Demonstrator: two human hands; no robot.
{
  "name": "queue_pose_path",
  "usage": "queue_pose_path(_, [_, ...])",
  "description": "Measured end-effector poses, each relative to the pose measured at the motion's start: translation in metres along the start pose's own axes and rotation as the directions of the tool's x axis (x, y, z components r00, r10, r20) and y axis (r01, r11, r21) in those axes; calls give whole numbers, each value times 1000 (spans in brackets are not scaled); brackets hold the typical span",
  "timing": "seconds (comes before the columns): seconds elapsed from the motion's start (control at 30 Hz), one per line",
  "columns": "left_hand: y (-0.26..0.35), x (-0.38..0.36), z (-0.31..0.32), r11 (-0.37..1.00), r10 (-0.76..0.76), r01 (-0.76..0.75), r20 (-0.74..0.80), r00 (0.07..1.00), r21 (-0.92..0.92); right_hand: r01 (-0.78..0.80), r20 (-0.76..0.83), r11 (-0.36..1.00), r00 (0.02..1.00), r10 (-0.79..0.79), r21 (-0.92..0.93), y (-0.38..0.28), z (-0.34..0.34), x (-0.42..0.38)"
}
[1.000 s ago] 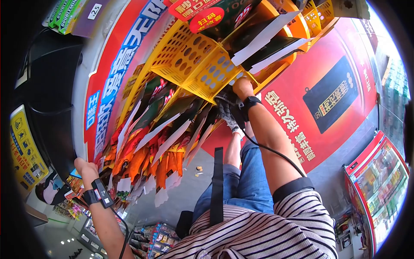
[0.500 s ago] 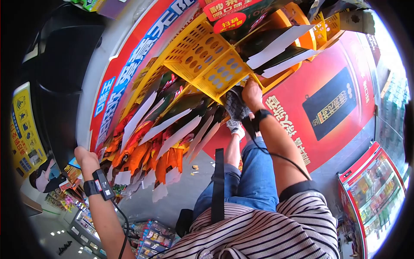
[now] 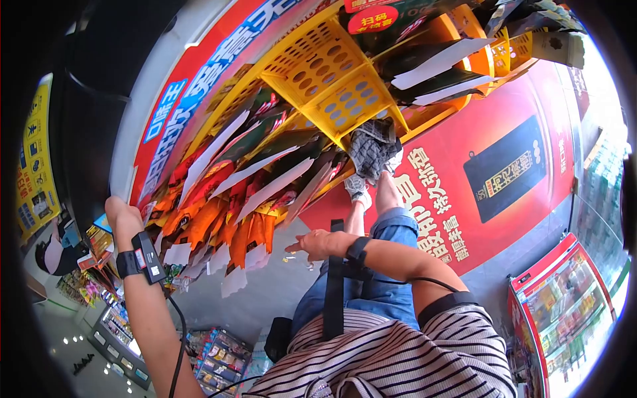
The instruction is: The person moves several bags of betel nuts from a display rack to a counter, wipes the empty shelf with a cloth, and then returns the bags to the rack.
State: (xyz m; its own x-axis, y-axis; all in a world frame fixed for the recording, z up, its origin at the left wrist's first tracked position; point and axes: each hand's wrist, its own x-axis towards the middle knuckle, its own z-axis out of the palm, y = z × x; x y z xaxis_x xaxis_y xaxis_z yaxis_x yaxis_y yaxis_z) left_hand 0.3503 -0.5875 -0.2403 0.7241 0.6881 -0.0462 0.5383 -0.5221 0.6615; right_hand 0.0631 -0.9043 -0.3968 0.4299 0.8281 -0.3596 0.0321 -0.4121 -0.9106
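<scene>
A crumpled grey checked cloth (image 3: pixel 373 147) hangs over the front edge of the yellow plastic basket (image 3: pixel 318 66), in an empty compartment's corner. My right hand (image 3: pixel 322 244) is below and left of it, near my knees, with fingers stretched to the left toward the hanging packets. It is apart from the cloth, and nothing shows in its grasp. Orange and dark packets (image 3: pixel 252 237) with white backs lean out of the basket's left compartments. At the left end of the display, my left hand (image 3: pixel 124 217) is against the edge, its fingers hidden.
A red display panel (image 3: pixel 438 192) with a dark product picture fronts the stand. More packets (image 3: pixel 444 63) fill the right-hand compartments. A glass-fronted cabinet (image 3: pixel 564 305) stands at lower right, and a shelf of packaged goods (image 3: pixel 222 358) lies behind me. A black surface is at upper left.
My right hand has left the grey cloth at the basket's edge and moved down and left toward the orange packets. The cloth stays draped there. My left hand remains at the display's left end.
</scene>
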Motion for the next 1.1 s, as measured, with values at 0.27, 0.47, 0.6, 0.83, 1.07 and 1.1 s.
queue_pose_path(0.27, [-16,16,-17,774,373,-437,227,899,458,-450,-315,892,853,417,-38,110,-65,-91])
queue_pose_path(0.47, [21,-27,-8,907,236,-284,183,954,311,-565,-745,757,338,575,328,126,-138,-106])
queue_pose_path(0.6, [14,-4,-5,981,-67,56,56,996,186,-668,-522,676,475,709,310,160,-136,-65])
queue_pose_path(0.83, [56,-51,13,937,-314,329,-133,940,115,-543,-540,564,224,812,622,169,-133,-55])
queue_pose_path(1.07, [72,-86,25,965,-258,247,-151,954,-85,-615,-782,648,81,618,448,187,-114,-47])
queue_pose_path(1.1, [64,-73,21,964,-263,255,-150,953,-70,-616,-744,621,83,663,485,189,-118,-42])
